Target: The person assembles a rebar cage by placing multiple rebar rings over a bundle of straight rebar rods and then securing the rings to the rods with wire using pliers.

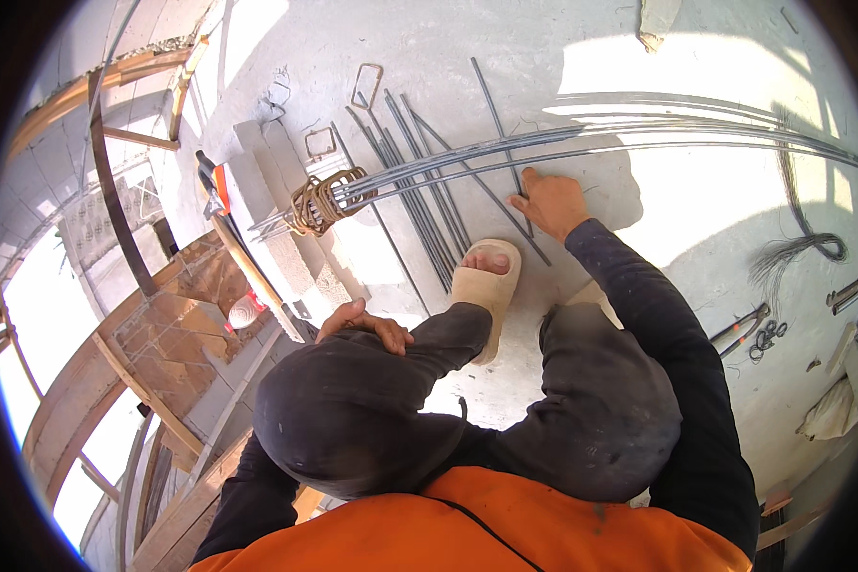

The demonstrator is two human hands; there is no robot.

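My right hand [555,202] reaches over the concrete floor, index finger and thumb apart. Its fingertips are at a loose steel rod [492,112] and seem to touch it. My left hand [367,326] rests by my left knee with its fingers stretched out, holding nothing. Between my hands, several short steel rods [413,191] lie roughly side by side beyond my sandal [486,291]. Across them runs a bundle of long steel rods [629,128], its left end passing through a stack of bent rebar stirrups [316,202].
Two separate wire stirrups [320,143] lie beyond the stack. A handsaw [257,272] and a concrete block [281,234] are at the left, before wooden framing [143,381]. Rightward lie dark tie wire [799,250], pincers [740,330] and small black rings [767,338].
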